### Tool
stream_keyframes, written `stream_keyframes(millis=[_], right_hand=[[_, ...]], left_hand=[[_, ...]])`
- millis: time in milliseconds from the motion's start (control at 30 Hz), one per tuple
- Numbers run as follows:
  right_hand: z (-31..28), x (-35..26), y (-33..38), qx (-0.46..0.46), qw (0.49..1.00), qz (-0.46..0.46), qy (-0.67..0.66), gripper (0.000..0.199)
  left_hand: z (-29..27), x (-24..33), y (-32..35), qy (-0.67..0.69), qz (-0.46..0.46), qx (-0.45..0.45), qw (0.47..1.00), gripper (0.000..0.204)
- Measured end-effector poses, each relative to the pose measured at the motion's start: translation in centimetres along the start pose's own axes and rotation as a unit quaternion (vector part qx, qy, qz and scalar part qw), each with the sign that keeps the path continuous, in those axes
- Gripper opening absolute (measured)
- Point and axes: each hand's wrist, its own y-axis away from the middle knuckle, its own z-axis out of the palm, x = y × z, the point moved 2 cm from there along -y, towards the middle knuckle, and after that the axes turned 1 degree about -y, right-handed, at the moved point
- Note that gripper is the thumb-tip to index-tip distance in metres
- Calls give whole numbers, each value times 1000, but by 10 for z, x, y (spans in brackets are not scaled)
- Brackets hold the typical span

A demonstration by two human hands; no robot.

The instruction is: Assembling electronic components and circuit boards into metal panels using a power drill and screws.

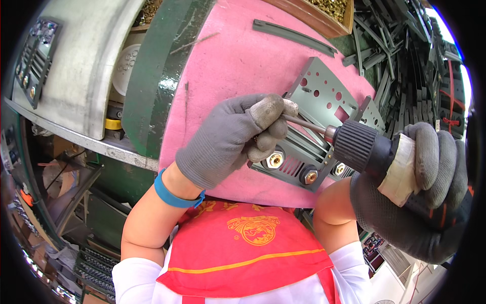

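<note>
My right hand [438, 162], in a grey glove, wraps round a black power screwdriver [357, 144] with pale tape on its body. Its long thin bit [306, 124] points left. In a grey glove with whitish fingertips, my left hand [223, 134] pinches at the bit's tip; whether a small fastener is there too is hidden by the fingers. Under the tool lies a grey metal assembly [321, 81] of perforated plates and rails. Along its near side sit hexagonal fittings with brass-coloured centres [275, 160]. The bit stays above the plates, and my left fingers partly cover the assembly.
A pink mat [233, 55] covers the bench. On its far part lies a grey metal strip [293, 36]. Beyond stands a wooden box of small brass-coloured parts [331, 9]. Grey strips [415, 55] are heaped at right. A similar assembly [35, 63] rests on the pale board [81, 66] at left.
</note>
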Motion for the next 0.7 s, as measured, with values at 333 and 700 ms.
stream_keyframes(millis=[333,700], right_hand=[[-6,0,5,48,998,-36,-22,23],[-21,-3,-6,-69,973,70,210,24]], left_hand=[[10,10,5,-164,-5,49,985,43],[6,-15,-2,-493,133,137,849,49]])
